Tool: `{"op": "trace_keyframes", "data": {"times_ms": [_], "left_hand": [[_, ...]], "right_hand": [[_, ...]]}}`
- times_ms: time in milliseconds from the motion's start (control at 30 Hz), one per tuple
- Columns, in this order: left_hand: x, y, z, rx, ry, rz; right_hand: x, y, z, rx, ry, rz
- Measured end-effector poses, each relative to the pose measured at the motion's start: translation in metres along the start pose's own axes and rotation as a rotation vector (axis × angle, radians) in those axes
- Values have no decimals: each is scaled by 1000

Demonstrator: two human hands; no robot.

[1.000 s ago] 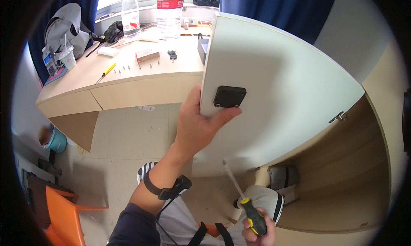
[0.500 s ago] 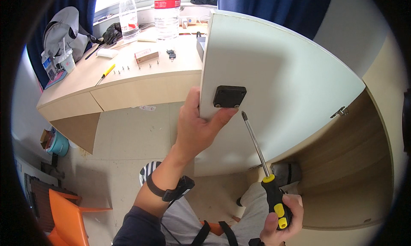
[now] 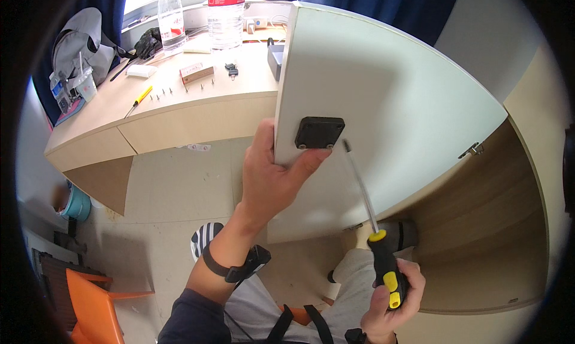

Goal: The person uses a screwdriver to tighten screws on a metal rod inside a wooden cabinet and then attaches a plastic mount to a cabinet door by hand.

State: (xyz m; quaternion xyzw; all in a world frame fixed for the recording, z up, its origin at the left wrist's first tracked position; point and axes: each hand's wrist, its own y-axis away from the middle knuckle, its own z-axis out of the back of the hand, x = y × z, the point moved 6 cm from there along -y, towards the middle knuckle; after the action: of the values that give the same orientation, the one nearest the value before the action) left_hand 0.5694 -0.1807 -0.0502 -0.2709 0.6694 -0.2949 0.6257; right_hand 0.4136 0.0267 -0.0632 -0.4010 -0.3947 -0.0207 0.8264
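A white cabinet door (image 3: 383, 86) stands swung open in front of me. On its face, near the left edge, sits a black square lock plate (image 3: 320, 133) with screw heads at its lower corners. My left hand (image 3: 272, 164) grips the door's edge, the thumb pressed against the plate's underside and the fingers behind the door. In my right hand (image 3: 395, 296) is a screwdriver (image 3: 383, 260) with a black and yellow handle. Its shaft points up, and the tip is beside the plate's lower right corner, apart from it.
The desk (image 3: 197, 119) at left bears small screws (image 3: 171, 90), a yellow-handled screwdriver (image 3: 142, 95), a small box (image 3: 196, 73), black clip-like parts (image 3: 232, 71) and large bottles (image 3: 226, 20). An orange chair (image 3: 96, 302) stands lower left. The open cabinet (image 3: 479, 242) is at right.
The screwdriver has risen, its tip now closer to the height of the plate's lower right corner. My left hand keeps its grip on the door. The whole view has shifted slightly.
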Motion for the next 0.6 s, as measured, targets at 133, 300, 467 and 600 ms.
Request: {"op": "trace_keyframes", "data": {"times_ms": [133,300,467,600], "left_hand": [[-2,4,2,-22,7,-17],[2,8,-1,-32,176,53],[0,7,0,-25,93,-19],[-3,7,0,-29,84,-10]], "right_hand": [[-13,7,3,-70,-59,-214],[3,6,5,-50,-15,34],[0,9,3,-31,-44,-61],[1,8,2,-48,-36,-78]]}}
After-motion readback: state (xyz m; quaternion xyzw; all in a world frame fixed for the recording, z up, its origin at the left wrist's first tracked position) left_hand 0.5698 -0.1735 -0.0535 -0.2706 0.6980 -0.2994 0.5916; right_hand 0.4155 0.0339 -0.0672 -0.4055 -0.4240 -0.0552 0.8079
